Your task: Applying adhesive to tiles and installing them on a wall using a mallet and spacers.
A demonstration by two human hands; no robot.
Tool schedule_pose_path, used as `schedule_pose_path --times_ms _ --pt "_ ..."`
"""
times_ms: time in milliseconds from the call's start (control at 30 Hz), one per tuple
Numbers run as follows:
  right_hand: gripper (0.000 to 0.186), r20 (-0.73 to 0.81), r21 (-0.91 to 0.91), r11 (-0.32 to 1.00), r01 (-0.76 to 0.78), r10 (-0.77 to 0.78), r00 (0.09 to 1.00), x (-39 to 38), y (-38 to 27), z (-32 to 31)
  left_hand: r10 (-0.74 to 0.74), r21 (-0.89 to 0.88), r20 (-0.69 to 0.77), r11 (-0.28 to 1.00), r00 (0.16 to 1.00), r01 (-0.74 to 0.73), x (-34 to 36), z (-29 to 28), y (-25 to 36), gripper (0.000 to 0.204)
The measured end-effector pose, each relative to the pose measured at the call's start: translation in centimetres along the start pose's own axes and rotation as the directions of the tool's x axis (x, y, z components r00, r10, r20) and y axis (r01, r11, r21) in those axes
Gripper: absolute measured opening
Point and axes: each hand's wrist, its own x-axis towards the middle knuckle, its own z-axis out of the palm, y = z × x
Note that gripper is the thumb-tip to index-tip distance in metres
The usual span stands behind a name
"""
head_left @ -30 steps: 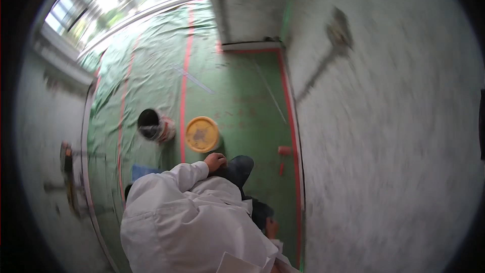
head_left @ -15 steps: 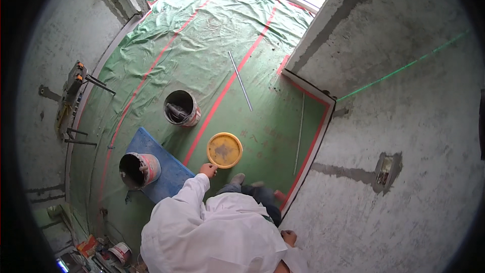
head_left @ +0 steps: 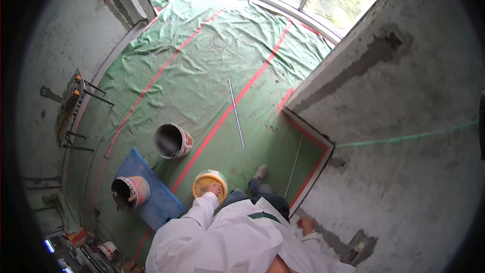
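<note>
My left hand [head_left: 214,188] is closed at the near side of a round yellow bucket [head_left: 197,186], its fingers at the rim. The bucket's top looks smeared with grey. A handle, if there is one, is hidden under the hand. My right hand [head_left: 305,225] is off to my right beside the grey wall, slightly blurred, holding nothing, with its fingers loosely apart. Both arms wear white sleeves. To the left of the yellow bucket lies a blue board [head_left: 156,202], with a stained open bucket [head_left: 141,188] on it.
A dark open bucket [head_left: 186,143] stands ahead on the green floor sheet [head_left: 202,96]. A metal rod [head_left: 236,114] lies beyond it. A bench-like frame [head_left: 73,98] stands by the left wall. Tools and a small tub [head_left: 107,249] crowd the lower left. The bare wall [head_left: 404,187] rises at right.
The view has tilted up, so the floor objects sit lower. My left hand has moved from the rim's near edge further over the yellow bucket. My right hand has swung forward beside the wall.
</note>
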Motion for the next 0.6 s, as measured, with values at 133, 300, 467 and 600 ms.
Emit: schedule_pose_path --times_ms 133,300,467,600 --pt "0.055 -0.552 0.206 0.939 0.275 -0.12 0.825 16.0 -19.0 -22.2 0.493 0.577 0.178 0.649 0.852 -0.496 -2.0 9.1 10.2 0.04" --pt "0.036 -0.891 -0.02 0.63 0.777 -0.364 0.272 23.0 -50.8 -41.5 0.428 -0.001 -0.057 0.903 0.902 -0.429 5.3 10.3 21.9 0.036" --pt "0.026 -0.89 -0.264 0.687 0.677 -0.444 0.104 25.7 -65.4 -49.2 0.059 -0.367 -0.243 0.919 0.968 -0.148 14.5 11.1 30.1 0.03" --pt "0.026 -0.949 -0.219 0.799 0.56 -0.307 0.066 29.8 -67.6 -48.1 0.673 0.488 -0.099 0.675 0.733 -0.553 20.2 13.4 44.3 0.025"
